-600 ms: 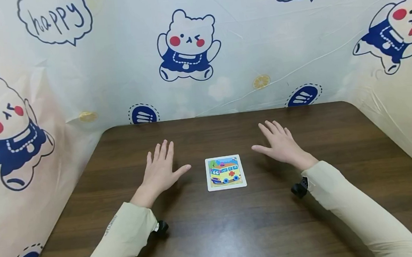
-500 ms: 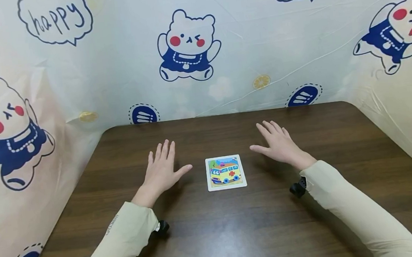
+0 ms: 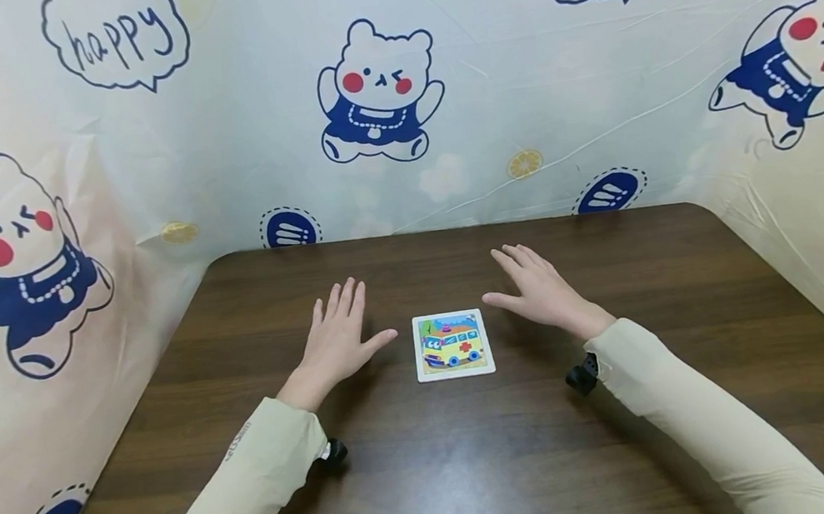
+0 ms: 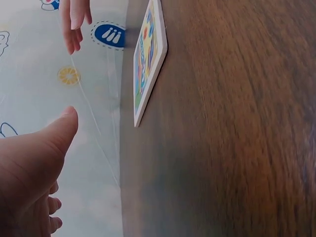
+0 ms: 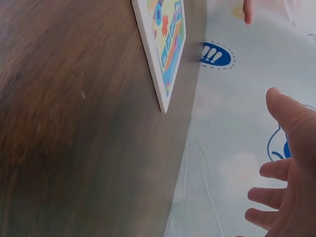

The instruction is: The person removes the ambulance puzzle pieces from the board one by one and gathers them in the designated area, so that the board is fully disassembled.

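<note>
A square white-framed picture puzzle (image 3: 453, 345) with a yellow ambulance lies flat on the brown table. To its left, my left hand (image 3: 335, 342) hovers with fingers spread and thumb toward the frame, not touching it. On the other side my right hand (image 3: 546, 293) is held over the table, fingers extended, also apart from the picture. The left wrist view shows the picture's edge (image 4: 150, 59) beyond my left thumb (image 4: 61, 131). In the right wrist view the picture (image 5: 162, 49) is left of my right hand (image 5: 296, 163). Neither hand holds anything.
The brown wooden table (image 3: 434, 464) reaches back to a pale curtain (image 3: 486, 98) printed with bears and "happy" bubbles. More of the curtain hangs along the left and right sides. A small black device (image 3: 583, 375) is strapped at my right wrist, another (image 3: 333, 453) at my left.
Both hands have moved inward toward the picture, the left one rightward and the right one leftward. The picture still lies in its place on the table.
</note>
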Demonstrator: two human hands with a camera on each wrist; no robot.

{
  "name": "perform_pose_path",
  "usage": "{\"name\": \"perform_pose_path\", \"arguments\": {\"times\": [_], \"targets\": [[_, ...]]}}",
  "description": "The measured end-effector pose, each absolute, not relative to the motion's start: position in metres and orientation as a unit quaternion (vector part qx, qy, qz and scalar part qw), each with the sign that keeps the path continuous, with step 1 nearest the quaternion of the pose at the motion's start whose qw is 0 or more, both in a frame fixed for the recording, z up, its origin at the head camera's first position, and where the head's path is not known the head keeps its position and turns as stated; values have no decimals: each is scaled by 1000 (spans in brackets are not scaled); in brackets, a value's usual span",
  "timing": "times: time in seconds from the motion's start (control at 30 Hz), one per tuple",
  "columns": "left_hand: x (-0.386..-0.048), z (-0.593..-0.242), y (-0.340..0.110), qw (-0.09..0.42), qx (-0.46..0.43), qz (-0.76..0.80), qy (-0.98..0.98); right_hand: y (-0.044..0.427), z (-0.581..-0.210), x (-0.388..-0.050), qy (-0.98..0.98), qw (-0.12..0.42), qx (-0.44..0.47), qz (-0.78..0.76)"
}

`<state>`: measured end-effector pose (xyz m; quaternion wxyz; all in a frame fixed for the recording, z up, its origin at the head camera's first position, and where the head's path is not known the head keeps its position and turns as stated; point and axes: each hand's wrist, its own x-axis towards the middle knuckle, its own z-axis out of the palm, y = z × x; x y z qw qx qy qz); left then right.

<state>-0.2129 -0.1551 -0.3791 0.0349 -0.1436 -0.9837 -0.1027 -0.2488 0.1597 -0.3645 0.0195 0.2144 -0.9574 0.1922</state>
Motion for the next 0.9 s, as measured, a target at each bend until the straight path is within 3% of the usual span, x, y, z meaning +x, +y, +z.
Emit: {"name": "perform_pose_path", "arguments": {"times": [0.9], "targets": [[-215, -400, -117, -39, -207, -110, -971, 118, -372, -252, -934, -27, 271, 232]]}}
